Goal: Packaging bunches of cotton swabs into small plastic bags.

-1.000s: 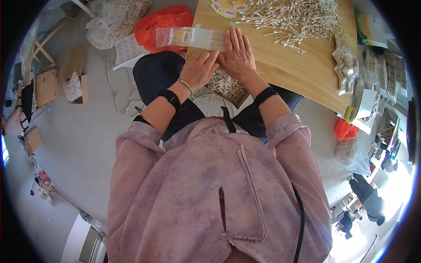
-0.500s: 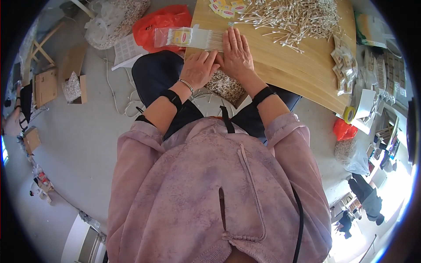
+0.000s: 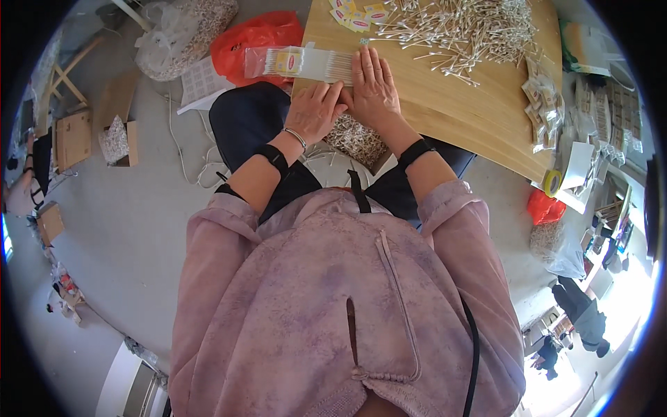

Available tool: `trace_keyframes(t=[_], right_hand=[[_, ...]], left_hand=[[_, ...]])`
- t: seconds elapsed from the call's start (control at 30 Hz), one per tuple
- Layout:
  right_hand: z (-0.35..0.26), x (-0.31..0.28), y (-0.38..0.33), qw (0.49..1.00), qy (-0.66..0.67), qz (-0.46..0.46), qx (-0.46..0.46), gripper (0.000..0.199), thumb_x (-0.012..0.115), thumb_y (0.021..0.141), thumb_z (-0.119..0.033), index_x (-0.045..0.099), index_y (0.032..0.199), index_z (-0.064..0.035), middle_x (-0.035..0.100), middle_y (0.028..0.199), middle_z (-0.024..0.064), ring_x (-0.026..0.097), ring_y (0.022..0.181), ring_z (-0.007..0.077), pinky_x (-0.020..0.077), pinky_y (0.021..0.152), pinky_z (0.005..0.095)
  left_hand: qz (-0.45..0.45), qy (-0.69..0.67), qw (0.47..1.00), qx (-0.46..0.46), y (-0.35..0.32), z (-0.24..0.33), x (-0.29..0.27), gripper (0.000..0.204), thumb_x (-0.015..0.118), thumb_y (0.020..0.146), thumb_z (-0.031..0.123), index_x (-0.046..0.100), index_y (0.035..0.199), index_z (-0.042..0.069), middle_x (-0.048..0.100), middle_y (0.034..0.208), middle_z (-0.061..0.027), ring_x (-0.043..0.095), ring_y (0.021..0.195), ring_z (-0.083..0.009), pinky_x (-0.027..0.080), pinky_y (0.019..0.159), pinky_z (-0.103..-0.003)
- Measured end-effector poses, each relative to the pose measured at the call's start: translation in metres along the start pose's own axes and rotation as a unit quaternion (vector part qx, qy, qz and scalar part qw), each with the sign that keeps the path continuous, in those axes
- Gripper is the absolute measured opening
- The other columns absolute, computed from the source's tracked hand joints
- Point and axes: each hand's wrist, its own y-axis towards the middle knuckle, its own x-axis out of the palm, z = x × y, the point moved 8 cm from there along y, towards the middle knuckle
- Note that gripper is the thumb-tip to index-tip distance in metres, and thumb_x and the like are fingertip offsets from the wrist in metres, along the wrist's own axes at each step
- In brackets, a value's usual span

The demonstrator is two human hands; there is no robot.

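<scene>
A clear plastic pack of cotton swabs with a small yellow and white card inside lies at the table's near left corner, one end sticking out past the edge. My right hand is laid flat across the pack's right end, fingers stretched out side by side, covering that end. Beside it my left hand rests at the near edge of the pack, its fingers extended and its thumb touching my right hand. Below my hands, a cardboard box of loose swabs shows between my knees.
A big heap of loose cotton swabs covers the far part of the wooden table. Small cards lie left of it. Filled packs and yellow tape sit on the right. A red bag is left of the table.
</scene>
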Motion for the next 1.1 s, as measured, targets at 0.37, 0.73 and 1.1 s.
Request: trace_keyframes(t=[0.37, 0.73, 1.1], right_hand=[[0.001, 0.003, 0.0, 1.0, -0.016, -0.018, -0.003, 0.075, 0.041, 0.089, -0.047, 0.024, 0.14, 0.0045, 0.02, 0.148, 0.0204, 0.016, 0.14, 0.0318, 0.0122, 0.114, 0.0432], [0.001, 0.004, 0.0, 0.999, -0.022, -0.032, 0.002, 0.073, 0.041, 0.09, -0.044, 0.022, 0.141, 0.0039, 0.019, 0.149, 0.0199, 0.013, 0.14, 0.0314, 0.0101, 0.114, 0.0424], [0.0, 0.001, 0.001, 1.0, -0.016, -0.024, 0.001, 0.072, 0.041, 0.09, -0.044, 0.023, 0.141, 0.0036, 0.019, 0.149, 0.0201, 0.016, 0.14, 0.0316, 0.0109, 0.114, 0.0422]], left_hand=[[-0.048, 0.018, 0.999, -0.008, 0.007, 0.001, 0.001, 0.057, 0.059, 0.085, 0.034, 0.041, 0.131, 0.006, 0.053, 0.099, -0.0089, 0.057, 0.093, -0.0245, 0.047, 0.079, -0.036], [-0.071, 0.026, 0.996, -0.043, 0.013, 0.001, 0.0, 0.061, 0.057, 0.085, 0.039, 0.037, 0.134, 0.007, 0.053, 0.103, -0.0107, 0.058, 0.092, -0.0257, 0.048, 0.078, -0.036], [-0.074, 0.022, 0.996, -0.044, 0.013, -0.001, 0.002, 0.062, 0.054, 0.087, 0.043, 0.035, 0.135, 0.007, 0.052, 0.108, -0.013, 0.059, 0.091, -0.0279, 0.049, 0.076, -0.037]])
